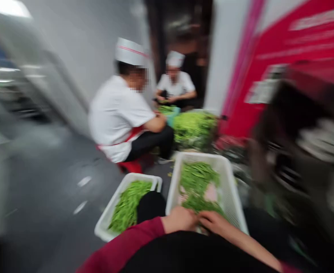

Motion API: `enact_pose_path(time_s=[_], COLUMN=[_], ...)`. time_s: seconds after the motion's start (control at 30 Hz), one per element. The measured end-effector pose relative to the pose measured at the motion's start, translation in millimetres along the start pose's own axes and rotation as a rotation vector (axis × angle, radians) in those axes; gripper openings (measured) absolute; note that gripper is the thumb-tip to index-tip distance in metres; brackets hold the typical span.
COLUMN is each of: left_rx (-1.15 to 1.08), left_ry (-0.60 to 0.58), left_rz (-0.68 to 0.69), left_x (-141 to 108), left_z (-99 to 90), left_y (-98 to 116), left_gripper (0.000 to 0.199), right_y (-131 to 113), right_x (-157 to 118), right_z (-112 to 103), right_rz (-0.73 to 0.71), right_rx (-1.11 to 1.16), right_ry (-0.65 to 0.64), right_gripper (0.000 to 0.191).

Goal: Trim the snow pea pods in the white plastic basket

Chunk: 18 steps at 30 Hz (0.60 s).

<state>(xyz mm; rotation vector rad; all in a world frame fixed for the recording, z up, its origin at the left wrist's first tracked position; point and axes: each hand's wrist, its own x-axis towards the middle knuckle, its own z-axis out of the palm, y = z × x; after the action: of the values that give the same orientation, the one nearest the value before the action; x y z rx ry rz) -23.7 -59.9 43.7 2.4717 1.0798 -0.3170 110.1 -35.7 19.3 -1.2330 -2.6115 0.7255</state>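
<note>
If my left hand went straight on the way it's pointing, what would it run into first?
Most likely the fingers of your right hand: your left hand points straight across at them. The two look almost touching, though blur and depth hide any gap.

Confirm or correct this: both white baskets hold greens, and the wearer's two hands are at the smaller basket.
Wrong basket: the head view shows the left hand and right hand at the larger basket, not the smaller basket. Both do hold greens.

Pale lettering on red banner: too blurred to read.
</note>
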Motion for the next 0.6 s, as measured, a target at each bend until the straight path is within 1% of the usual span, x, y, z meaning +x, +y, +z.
enact_pose_path(time_s=[0.03, 0.07, 0.1, 0.13, 0.17, 0.23, 0.3, 0.4, 0.43, 0.5, 0.57, 0.6], left_rx=[0.01, 0.01, -0.038, -0.112, -0.201, -0.358, -0.493, -0.631, -0.649, -0.63, -0.576, -0.548], left_ry=[-0.028, -0.02, -0.001, 0.01, 0.025, 0.058, 0.1, 0.147, 0.152, 0.144, 0.08, 0.061], left_rz=[0.028, 0.016, 0.055, 0.104, 0.148, 0.173, 0.128, 0.018, 0.016, 0.064, 0.127, 0.137], left_x=[13, 25, 36, 45, 54, 66, 72, 79, 82, 89, 95, 97], left_z=[2.6, 4.5, 5.7, 6.4, 6.6, 5.0, 0.5, -7.6, -9.3, -9.9, -6.4, -3.0], left_y=[-4, -11, -20, -30, -38, -48, -50, -40, -36, -29, -25, -25], left_gripper=[0.009, 0.011, 0.015, 0.019, 0.023, 0.029, 0.032, 0.035, 0.034, 0.032, 0.03, 0.03], right_y=[13, 21, 27, 31, 34, 36, 32, 24, 23, 25, 29, 30], right_x=[-18, -29, -35, -36, -36, -33, -32, -35, -37, -40, -43, -44], right_z=[2, 2, 2, 0, -2, -6, -8, -7, -5, -2, -1, -1], right_rz=[0.1, 0.156, 0.182, 0.166, 0.189, 0.256, 0.356, 0.51, 0.536, 0.584, 0.66, 0.708], right_rx=[0.009, 0.019, 0.028, 0.028, 0.042, 0.079, 0.118, 0.155, 0.168, 0.224, 0.334, 0.393], right_ry=[-0.019, -0.043, -0.064, -0.067, -0.062, -0.006, 0.118, 0.351, 0.417, 0.539, 0.659, 0.712], right_gripper=[0.018, 0.021, 0.024, 0.024, 0.024, 0.024, 0.023, 0.021, 0.02, 0.019, 0.022, 0.022])
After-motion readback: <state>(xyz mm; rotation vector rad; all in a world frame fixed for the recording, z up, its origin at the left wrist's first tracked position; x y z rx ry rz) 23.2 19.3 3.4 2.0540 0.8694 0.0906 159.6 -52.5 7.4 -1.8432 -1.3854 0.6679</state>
